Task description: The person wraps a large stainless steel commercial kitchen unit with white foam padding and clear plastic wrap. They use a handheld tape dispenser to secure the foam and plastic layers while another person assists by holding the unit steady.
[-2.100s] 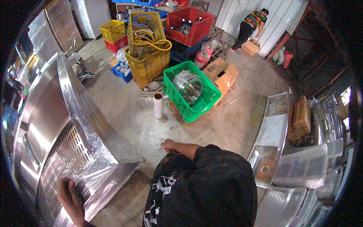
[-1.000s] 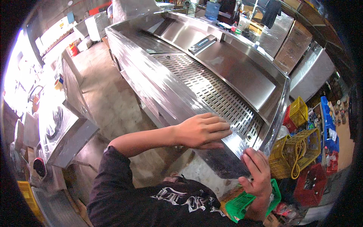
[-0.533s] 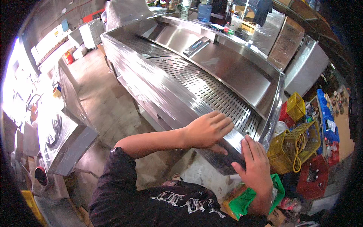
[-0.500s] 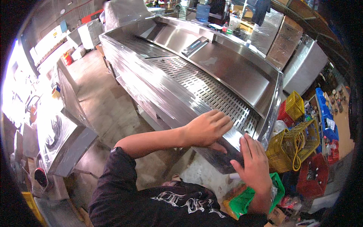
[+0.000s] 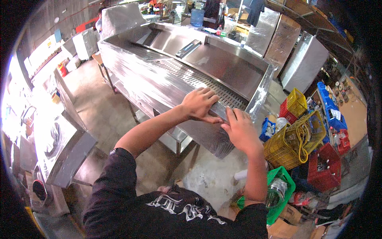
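Hands (image 5: pixel 200 104) (image 5: pixel 243 129) half-open | resting on steel counter (image 5: pixel 167 89) rim | thumbs closer together than before

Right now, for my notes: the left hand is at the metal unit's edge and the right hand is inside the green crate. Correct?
The right hand isn't inside the green crate; the head view shows it at the edge of the metal unit, beside the left hand.

Stainless-steel trough counter (image 5: pixel 234 67) is gleaming all smooth, its stretch film (image 5: pixel 135 79) is shining super glossy, cloth T-shirt (image 5: pixel 119 207) is looking pretty matt.
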A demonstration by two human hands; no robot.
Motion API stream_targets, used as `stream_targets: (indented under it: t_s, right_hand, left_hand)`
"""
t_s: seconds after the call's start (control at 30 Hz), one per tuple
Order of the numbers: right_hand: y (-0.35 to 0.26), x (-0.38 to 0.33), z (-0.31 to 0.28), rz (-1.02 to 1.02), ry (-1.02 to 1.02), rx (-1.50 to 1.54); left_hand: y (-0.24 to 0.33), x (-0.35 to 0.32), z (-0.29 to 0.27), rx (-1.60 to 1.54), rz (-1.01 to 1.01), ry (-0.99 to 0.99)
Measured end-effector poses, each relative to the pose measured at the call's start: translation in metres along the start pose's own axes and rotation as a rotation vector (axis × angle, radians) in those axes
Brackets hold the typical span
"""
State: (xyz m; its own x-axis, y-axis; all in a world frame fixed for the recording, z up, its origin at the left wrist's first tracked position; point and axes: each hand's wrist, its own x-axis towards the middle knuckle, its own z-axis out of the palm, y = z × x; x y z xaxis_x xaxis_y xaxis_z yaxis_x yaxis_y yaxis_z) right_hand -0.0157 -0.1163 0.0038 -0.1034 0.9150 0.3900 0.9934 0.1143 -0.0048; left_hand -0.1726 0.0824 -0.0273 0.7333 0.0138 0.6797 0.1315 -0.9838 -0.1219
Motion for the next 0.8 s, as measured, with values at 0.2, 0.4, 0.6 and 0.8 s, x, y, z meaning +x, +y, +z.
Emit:
stream_targets:
  t_s: [0.2,0.4,0.6,0.8]
  right_hand:
    - [0.000,-0.002,0.003,0.106,-0.015,0.032]
    - [-0.043,0.011,0.007,0.133,0.176,-0.095]
    - [-0.054,0.018,0.034,0.333,0.257,-0.174]
    - [-0.061,0.034,0.040,0.454,0.304,-0.271]
  left_hand:
    - [0.009,0.008,-0.001,0.031,-0.064,-0.094]
    - [-0.004,-0.004,0.007,0.093,-0.031,0.000]
    - [0.008,-0.005,0.004,0.018,-0.059,0.006]
    - [-0.003,-0.004,0.000,-0.025,-0.049,-0.160]
